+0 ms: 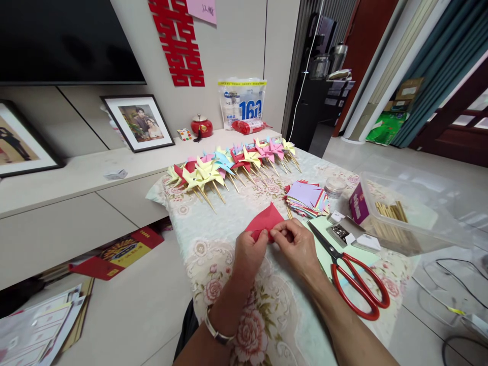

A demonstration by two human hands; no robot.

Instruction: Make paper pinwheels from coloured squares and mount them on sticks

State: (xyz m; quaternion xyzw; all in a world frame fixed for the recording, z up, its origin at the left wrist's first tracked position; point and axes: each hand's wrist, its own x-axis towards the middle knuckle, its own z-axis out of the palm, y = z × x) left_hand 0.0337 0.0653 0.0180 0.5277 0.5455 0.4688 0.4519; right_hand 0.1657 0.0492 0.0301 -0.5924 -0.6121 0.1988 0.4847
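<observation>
A piece of red paper [266, 218] is held up between both hands over the flowered tablecloth. My left hand [250, 250] pinches its lower left edge, thumb on the near side. My right hand [296, 244] grips the lower right edge between thumb and fingers. The paper's lower part is hidden behind the fingers. Just beyond lies a stack of cut coloured paper squares [307, 197], with a lilac one on top. Red-handled scissors [345, 269] lie to the right of my right hand, blades pointing away, on pale green paper [364, 254].
Finished paper pinwheels [229, 162] on sticks line the table's far side. At right stand a clear plastic bin [419, 213] with wooden sticks [392, 211], a small box of metal fasteners [341, 234] and a round clear container [335, 186]. Cables [438, 290] lie on the floor.
</observation>
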